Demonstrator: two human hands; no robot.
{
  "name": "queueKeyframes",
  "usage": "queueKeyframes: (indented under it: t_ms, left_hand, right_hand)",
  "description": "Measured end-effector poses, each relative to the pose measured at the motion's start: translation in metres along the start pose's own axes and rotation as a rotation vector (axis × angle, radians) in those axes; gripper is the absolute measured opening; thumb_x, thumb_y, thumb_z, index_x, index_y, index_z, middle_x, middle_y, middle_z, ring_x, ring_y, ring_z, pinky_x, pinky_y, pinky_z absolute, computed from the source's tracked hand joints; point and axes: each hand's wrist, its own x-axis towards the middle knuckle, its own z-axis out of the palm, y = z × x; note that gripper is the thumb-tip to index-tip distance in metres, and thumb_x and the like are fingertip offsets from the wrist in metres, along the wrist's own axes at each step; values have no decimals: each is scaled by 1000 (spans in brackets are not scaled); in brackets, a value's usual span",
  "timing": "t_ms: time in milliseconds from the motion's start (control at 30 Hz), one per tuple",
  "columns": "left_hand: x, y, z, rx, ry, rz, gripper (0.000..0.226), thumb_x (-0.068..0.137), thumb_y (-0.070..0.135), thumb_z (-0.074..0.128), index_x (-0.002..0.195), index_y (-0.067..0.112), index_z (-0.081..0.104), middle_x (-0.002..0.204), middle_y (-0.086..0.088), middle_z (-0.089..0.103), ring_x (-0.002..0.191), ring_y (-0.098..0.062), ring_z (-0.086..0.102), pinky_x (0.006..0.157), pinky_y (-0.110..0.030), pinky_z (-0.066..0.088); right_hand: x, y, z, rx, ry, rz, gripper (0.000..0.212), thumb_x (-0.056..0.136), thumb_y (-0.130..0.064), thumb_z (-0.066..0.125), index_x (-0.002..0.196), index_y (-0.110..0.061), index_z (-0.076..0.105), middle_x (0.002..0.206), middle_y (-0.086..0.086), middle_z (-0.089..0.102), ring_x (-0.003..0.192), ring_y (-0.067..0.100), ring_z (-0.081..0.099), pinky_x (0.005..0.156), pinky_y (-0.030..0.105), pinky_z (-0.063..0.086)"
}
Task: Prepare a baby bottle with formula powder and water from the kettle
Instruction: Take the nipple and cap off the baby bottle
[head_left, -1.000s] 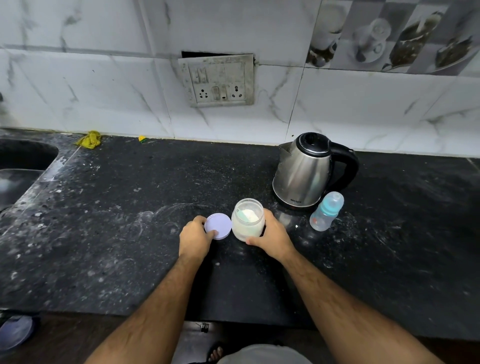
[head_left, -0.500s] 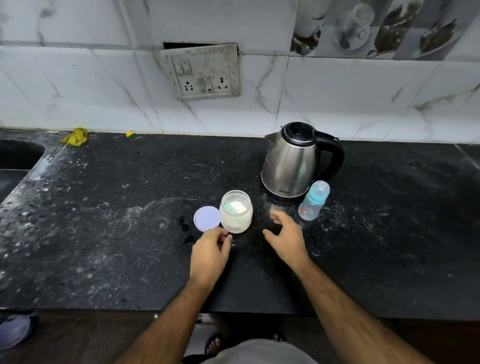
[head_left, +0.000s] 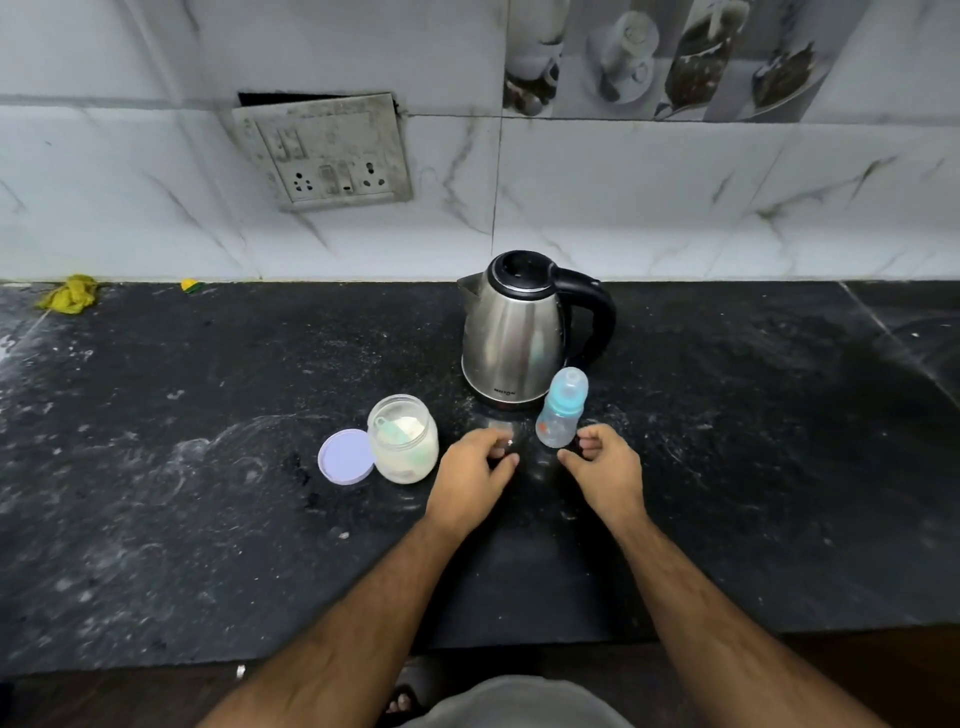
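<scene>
Head view: both hands over the black counter (head_left: 156, 493), near its front middle. Jar (head_left: 403, 439) of formula powder stands uncapped, a scoop lying inside on the powder; its lilac lid (head_left: 345, 457) lies flat on the counter, touching the jar at the jar's 9 o'clock. Kettle (head_left: 519, 332) stands at 12 o'clock from the hands, lid down, handle to its 3 o'clock. Baby bottle (head_left: 561, 410) stands upright just in front of the kettle at the kettle's 5 o'clock, teat cap on.

Step in hand, as judged: the jar is open, the bottle is not; reach for the bottle comes next in order.

Right hand (head_left: 605, 467): fingers (head_left: 587, 441) half curled, thumb apart from them, a gap between. Fingertips just beside the bottle's base at its 4 o'clock. Contact cannot be told; nothing held.

Left hand (head_left: 470, 478): fingers (head_left: 493, 447) loosely curled, thumb tip close to them, nothing visibly between. Sits between jar and bottle, touching neither. A small glint at the fingertips, source unclear.

Next move calls for: close the right hand round the bottle body, steady it, and twist off the blue top with the left. Bottle looks light and narrow, so likely to tip if nudged at the base.
</scene>
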Motion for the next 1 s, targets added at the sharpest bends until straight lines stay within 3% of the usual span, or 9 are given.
queueKeyframes:
  t_ms: [100, 200, 333, 433, 567, 667, 833, 1000]
  left_hand:
    - [24, 15, 5, -37, -5, -17, 38, 86, 18, 73, 123, 15, 66, 116, -1, 69, 97, -6, 65, 83, 0, 42]
    - [42, 24, 9, -98, -7, -37, 48, 83, 16, 77, 129, 13, 63, 124, -3, 66, 106, -8, 64, 84, 0, 41]
    - [59, 34, 17, -109, -29, -16, 58, 79, 17, 81, 133, 13, 60, 132, -2, 64, 115, -11, 62, 101, -23, 47]
    - [67, 40, 20, -150, -59, -13, 67, 75, 21, 84, 137, 14, 56, 133, 1, 63, 119, -9, 60, 101, -24, 47]
    - [72, 47, 23, -161, -121, 21, 82, 72, 26, 87, 143, 14, 48, 137, 3, 59, 123, -8, 56, 105, -26, 45]
    - [74, 51, 22, -197, -162, 22, 72, 74, 21, 85, 139, 15, 53, 133, 1, 62, 120, -10, 59, 104, -29, 48]
    - [74, 56, 23, -354, -220, -16, 48, 75, 10, 84, 117, 14, 63, 111, -4, 71, 104, -15, 69, 92, -31, 56]
    - [71, 60, 28, -467, -140, -54, 43, 77, 12, 83, 114, 12, 62, 107, -8, 73, 100, -22, 71, 88, -37, 59]
  right_hand:
    - [21, 3, -3, 12, -82, 12, 60, 70, -19, 87, 123, -10, 59, 116, 4, 64, 111, 19, 60, 97, 32, 48]
    - [37, 4, -3, 24, -156, -22, 75, 67, -23, 90, 132, -13, 54, 126, 3, 62, 117, 18, 57, 99, 31, 45]
    - [49, 0, -4, 103, -229, -60, 70, 68, -26, 89, 129, -15, 56, 114, -5, 62, 104, 10, 57, 82, 20, 41]
    - [53, 0, -2, 131, -240, -99, 58, 71, -24, 86, 123, -16, 62, 108, -5, 69, 99, 12, 65, 74, 15, 44]
    - [53, 1, -3, 160, -276, -115, 45, 71, -19, 84, 113, -18, 66, 97, -6, 72, 89, 8, 67, 77, 24, 53]
    - [48, 4, -5, 153, -301, -119, 33, 70, -23, 84, 96, -18, 65, 84, -7, 69, 75, 7, 65, 66, 21, 49]
    - [39, 14, -10, 276, -390, -104, 45, 68, -19, 85, 109, -19, 65, 98, 0, 75, 91, 14, 72, 86, 41, 59]
    - [31, 14, -15, 302, -339, -137, 45, 75, -17, 83, 117, -17, 65, 103, -2, 74, 96, 11, 71, 90, 39, 58]
